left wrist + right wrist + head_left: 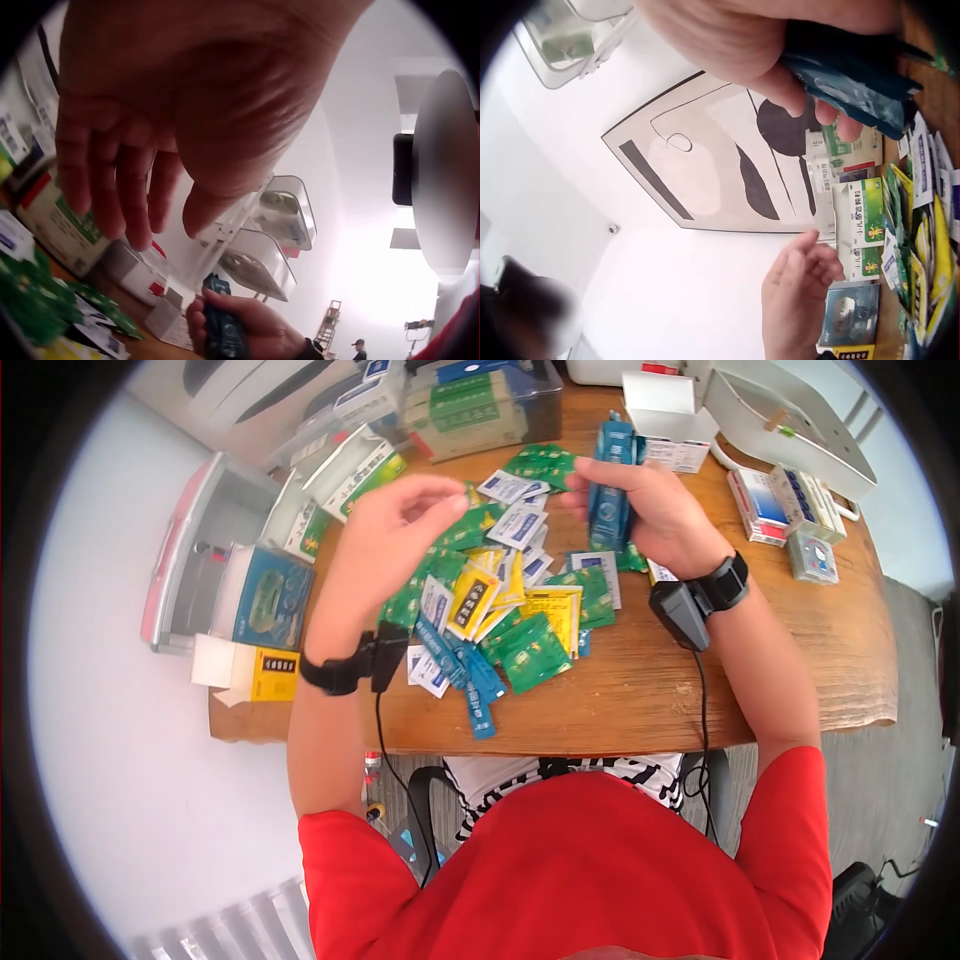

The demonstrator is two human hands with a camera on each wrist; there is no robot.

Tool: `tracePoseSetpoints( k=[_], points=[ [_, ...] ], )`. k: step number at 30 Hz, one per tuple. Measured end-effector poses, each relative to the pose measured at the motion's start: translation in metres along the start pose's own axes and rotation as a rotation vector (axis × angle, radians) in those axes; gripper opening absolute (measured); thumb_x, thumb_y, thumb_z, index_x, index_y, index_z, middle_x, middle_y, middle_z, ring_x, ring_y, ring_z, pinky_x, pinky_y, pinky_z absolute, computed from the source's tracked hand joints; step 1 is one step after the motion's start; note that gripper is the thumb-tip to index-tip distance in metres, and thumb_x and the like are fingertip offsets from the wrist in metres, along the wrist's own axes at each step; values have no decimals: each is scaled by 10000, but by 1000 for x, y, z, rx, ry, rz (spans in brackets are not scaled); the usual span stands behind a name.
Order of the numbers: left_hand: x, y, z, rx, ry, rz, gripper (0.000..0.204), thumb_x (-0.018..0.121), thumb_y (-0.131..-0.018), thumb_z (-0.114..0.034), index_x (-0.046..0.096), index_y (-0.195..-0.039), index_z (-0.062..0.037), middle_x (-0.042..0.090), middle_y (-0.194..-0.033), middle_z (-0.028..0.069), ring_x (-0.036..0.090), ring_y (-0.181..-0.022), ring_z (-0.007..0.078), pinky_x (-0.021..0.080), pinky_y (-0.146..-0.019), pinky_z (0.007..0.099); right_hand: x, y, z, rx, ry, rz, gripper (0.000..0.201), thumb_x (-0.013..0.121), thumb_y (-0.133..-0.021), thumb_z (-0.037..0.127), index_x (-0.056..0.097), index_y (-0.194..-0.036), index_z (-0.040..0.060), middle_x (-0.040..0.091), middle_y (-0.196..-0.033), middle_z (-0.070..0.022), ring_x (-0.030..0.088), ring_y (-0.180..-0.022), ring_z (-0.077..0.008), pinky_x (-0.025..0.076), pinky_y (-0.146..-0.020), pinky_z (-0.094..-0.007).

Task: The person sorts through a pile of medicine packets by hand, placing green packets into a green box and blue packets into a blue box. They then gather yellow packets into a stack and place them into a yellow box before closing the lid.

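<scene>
My right hand [660, 505] grips a bundle of long teal stick sachets [610, 515], held upright over the right side of the pile. In the right wrist view the teal sachets [847, 90] stick out past the curled fingers. My left hand [395, 540] is raised over the pile's left side with loosely bent fingers and nothing in them; the left wrist view shows its fingers [135, 187] hanging relaxed. Beneath both hands lies a mixed pile of green sachets [530, 652], yellow sachets [473, 600], white sachets [517, 525] and several loose teal stick sachets [480, 705].
On the left stand a teal box [272, 600], a yellow-and-white box [272, 675] and open green-and-white boxes [355, 472]. Behind the pile is a clear bin [480, 410]. An open white box [668, 425] stands back right, with small medicine boxes [800, 500] farther right on the wooden table [640, 695].
</scene>
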State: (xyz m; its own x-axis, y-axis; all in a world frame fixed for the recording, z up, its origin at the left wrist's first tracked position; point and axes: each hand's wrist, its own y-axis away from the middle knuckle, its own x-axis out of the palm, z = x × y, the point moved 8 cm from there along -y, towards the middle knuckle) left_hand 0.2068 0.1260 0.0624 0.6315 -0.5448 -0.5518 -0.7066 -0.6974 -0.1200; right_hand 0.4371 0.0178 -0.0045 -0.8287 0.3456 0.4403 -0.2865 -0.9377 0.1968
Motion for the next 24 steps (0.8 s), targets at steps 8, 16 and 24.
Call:
tracePoseSetpoints(
  k=[8, 16, 24],
  points=[
    [5, 138, 4, 107, -644, 260, 751, 961, -736, -413, 694, -1383, -139, 708, -978, 104, 692, -899, 304, 543, -789, 408, 25, 7, -35, 241, -79, 177, 129, 730, -1025, 159, 684, -1013, 39, 700, -888, -28, 659, -753, -141, 534, -689, -285],
    [46, 151, 14, 155, -717, 406, 898, 909, -741, -544, 597, -1513, -207, 659, -869, 123, 712, -852, 362, 543, -694, 461, 88, 54, -75, 333, 127, 324, 247, 752, -1034, 238, 743, -1076, -6, 768, -971, -115, 730, -825, -178, 600, -758, -314],
    [50, 143, 11, 241, -725, 376, 635, 857, -863, -414, 652, -1420, -190, 663, -880, 126, 710, -806, 359, 560, -685, 462, 75, 46, -72, 203, 258, 339, 311, 745, -1035, 245, 737, -1167, -37, 780, -1031, -135, 753, -936, -193, 620, -789, -315]
  ],
)
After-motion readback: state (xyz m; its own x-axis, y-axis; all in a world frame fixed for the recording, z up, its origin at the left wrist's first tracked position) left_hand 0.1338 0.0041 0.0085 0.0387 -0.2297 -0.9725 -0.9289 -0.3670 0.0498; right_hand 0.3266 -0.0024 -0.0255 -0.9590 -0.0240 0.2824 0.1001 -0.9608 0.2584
